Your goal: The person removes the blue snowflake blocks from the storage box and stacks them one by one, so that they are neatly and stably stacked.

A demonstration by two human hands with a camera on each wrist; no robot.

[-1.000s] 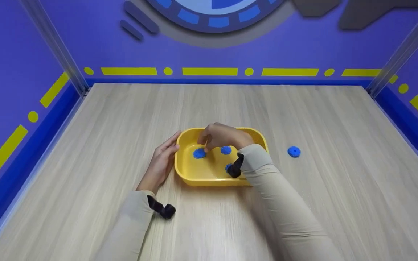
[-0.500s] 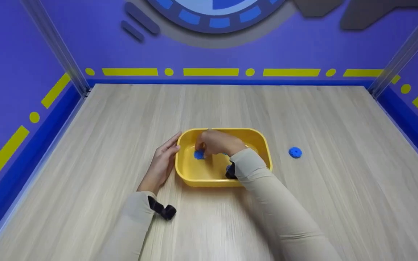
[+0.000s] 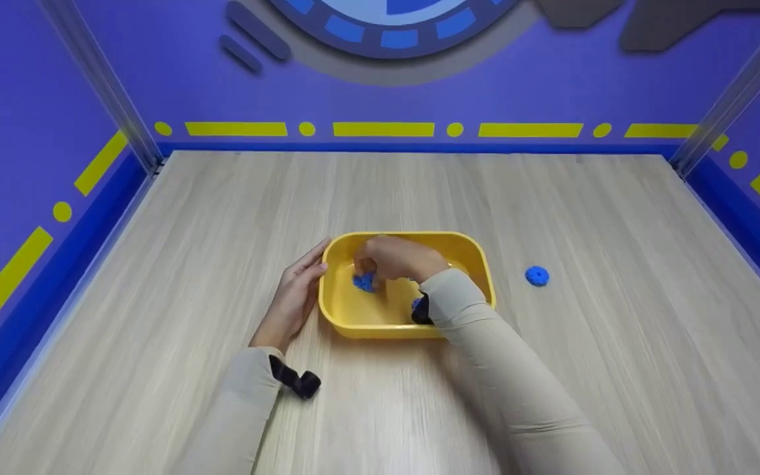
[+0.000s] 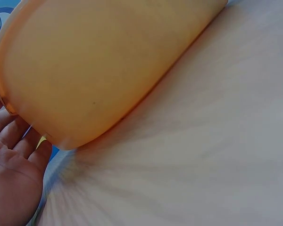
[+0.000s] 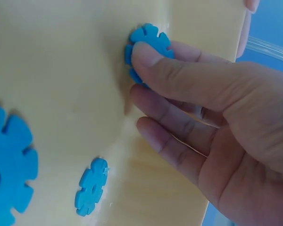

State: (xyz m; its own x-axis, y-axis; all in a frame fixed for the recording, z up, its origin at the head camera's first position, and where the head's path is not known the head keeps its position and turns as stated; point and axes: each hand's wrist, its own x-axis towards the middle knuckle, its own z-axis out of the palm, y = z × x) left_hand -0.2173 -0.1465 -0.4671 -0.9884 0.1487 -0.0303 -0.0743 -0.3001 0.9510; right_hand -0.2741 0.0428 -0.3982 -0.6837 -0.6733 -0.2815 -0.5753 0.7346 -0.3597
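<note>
Right hand [image 3: 398, 257] inside the tub [image 3: 380, 332], thumb and forefinger closed narrow on a blue disc [image 5: 153, 40], thumb across one face; two lower fingers loosely bent, clear of it. Disc is tilted, in the left part of the tub; cannot tell whether its low edge touches the tub's floor. Looks like thin notched plastic: probably light, stiff, hard to break, perhaps slick on the flat faces. Best hold, by my judgement, is face to face just in from the notched edge; a rim-only pinch might let it spin. Second disc [image 5: 87, 188] and third disc [image 5: 12, 160] lie farther right in the tub. Fourth disc [image 3: 537, 276] flat on the worktop [image 3: 380, 409], right of the tub and well apart; likely easiest taken by opposite edges. Left hand [image 3: 295, 290] lies straight-fingered along the tub's left wall, outside. Tub seems light and smooth, could slide if nudged; wall or rim suits steadying.
</note>
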